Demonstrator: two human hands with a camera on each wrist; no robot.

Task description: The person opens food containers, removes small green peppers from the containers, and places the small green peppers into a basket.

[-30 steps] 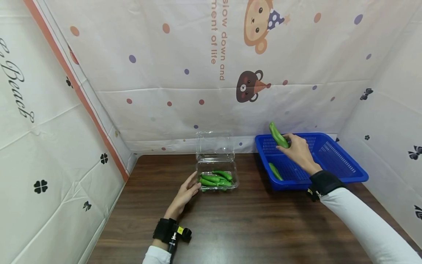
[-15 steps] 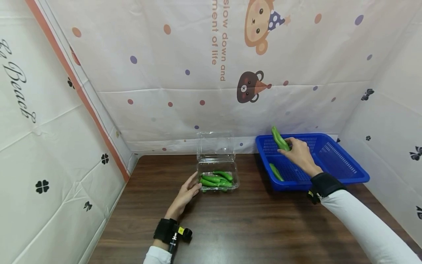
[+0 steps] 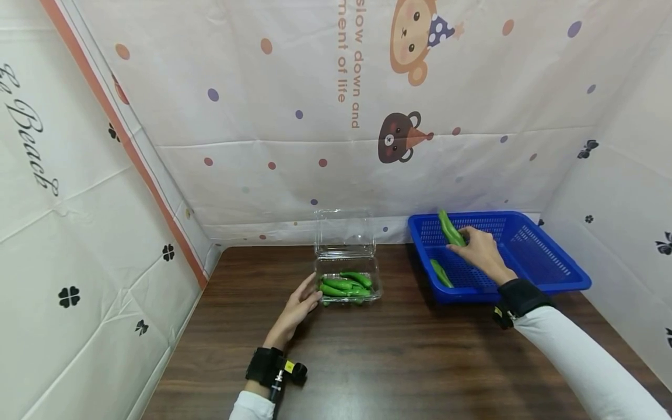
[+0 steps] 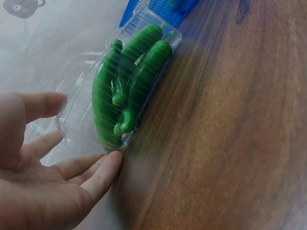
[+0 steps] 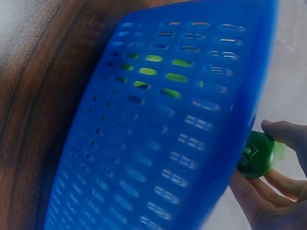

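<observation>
A clear plastic clamshell box (image 3: 343,252) stands on the table with its lid raised, several green peppers (image 3: 336,290) lying inside. My left hand (image 3: 294,312) rests against the box's left side; the left wrist view shows its fingertips at the box wall and rim, fingers relaxed. On the right, my right hand (image 3: 482,254) pinches one green pepper (image 3: 450,229) between thumb and fingers, over the blue basket (image 3: 530,256). Another green pepper (image 3: 441,273) lies in the basket's left part. In the right wrist view, the held pepper's end (image 5: 256,154) shows beside the basket rim.
The brown wooden table (image 3: 367,361) carries both the box and the basket. A printed cloth (image 3: 252,105) hangs behind it, with further white cloth (image 3: 121,256) on the left and right sides. The basket's slotted wall (image 5: 144,158) rises close to the right wrist.
My right hand has lowered slightly and shifted a little right, bringing the gripped pepper down toward the basket. My left hand stays in place at the box.
</observation>
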